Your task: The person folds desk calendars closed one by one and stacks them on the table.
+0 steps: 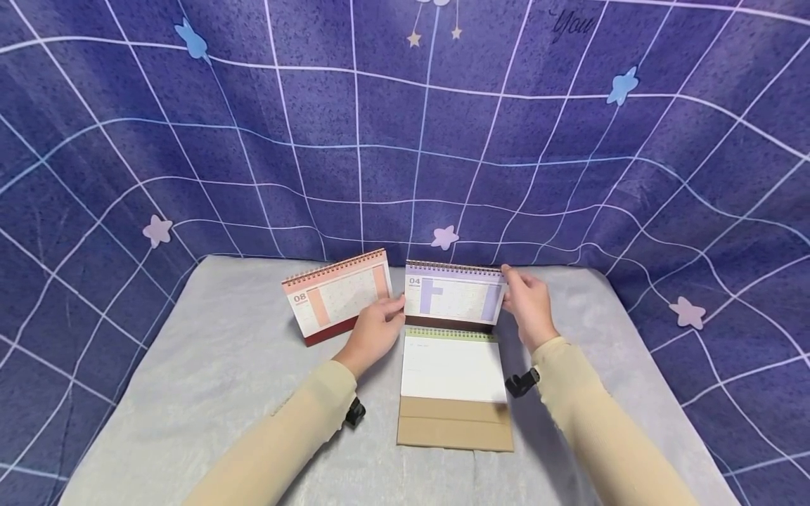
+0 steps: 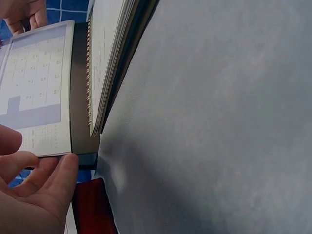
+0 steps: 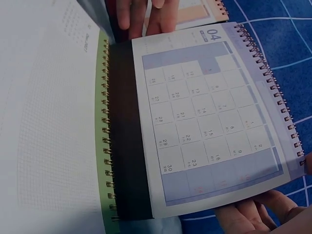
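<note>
A purple desk calendar marked 04 stands upright at the back of the table. My left hand holds its left edge, with the fingertips at the lower corner in the left wrist view. At the calendar's top right corner, my right hand grips the side; its fingers go partly behind the page. A green-topped desk calendar lies in front, showing a white page and a brown base. Left of the purple one stands a pink desk calendar marked 08, angled, with a dark red base.
Pale grey cloth covers the table. A blue curtain with white grid lines and stars hangs close behind the calendars and along both sides. The pink calendar stands very near my left hand.
</note>
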The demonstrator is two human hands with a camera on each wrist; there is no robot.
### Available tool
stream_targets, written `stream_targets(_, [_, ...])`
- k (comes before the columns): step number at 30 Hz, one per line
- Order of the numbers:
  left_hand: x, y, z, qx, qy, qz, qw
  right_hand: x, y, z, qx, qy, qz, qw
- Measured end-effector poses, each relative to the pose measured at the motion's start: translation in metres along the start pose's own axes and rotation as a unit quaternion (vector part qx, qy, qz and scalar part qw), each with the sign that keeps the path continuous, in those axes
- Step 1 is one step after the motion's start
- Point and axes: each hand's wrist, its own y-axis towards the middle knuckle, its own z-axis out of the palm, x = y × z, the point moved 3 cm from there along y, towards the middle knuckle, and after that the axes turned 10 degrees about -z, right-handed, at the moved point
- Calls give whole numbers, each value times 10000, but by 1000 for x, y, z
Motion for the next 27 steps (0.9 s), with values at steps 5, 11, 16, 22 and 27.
stream_targets(5, [1, -1, 0, 30, 46, -13, 10000, -3, -1, -1, -19, 90, -74, 9999])
stream_targets(11, [0, -2, -1, 110, 0, -96, 9999, -5, 0, -1, -8, 173, -121, 9998])
stream_targets(16, [-1, -3, -3, 152, -1, -134, 9998, -5, 0, 0, 10, 231, -67, 9997])
stream_targets(22, [-2, -3, -3, 149, -1, -99, 9998, -3, 1, 1, 83, 240, -159, 9995])
stream_targets(27, [-1, -4, -3, 159, -60, -138, 9998, -3, 2, 2, 191, 300, -294, 9989])
